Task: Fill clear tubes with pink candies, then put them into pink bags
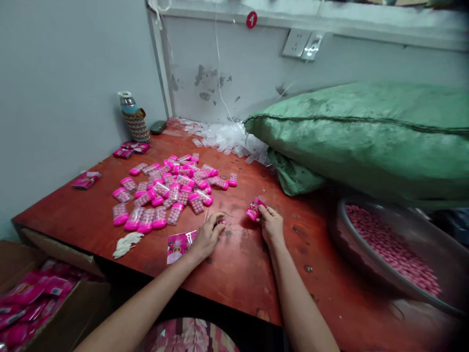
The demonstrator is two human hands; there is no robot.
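My right hand [271,226] grips a small pink printed packet [254,209] between thumb and fingers, a little above the red-brown table. My left hand [208,237] rests low over the table to its left, fingers curled with the thumb close to them. A bit of pink shows at those fingertips, too small to name. Beside the left wrist lies a flat pink printed sheet [179,245]. Beyond that hand is a loose pile of small clear boxes with pink caps [174,193], filled with pink balls.
A large green sack [359,142] covers the back right, near clear plastic pieces [234,139]. At right sits a basin [348,254] of pink balls. Pink packs [86,180], a flask [135,120] and white cloth [127,244] lie left. A carton [84,308] holds pink packets.
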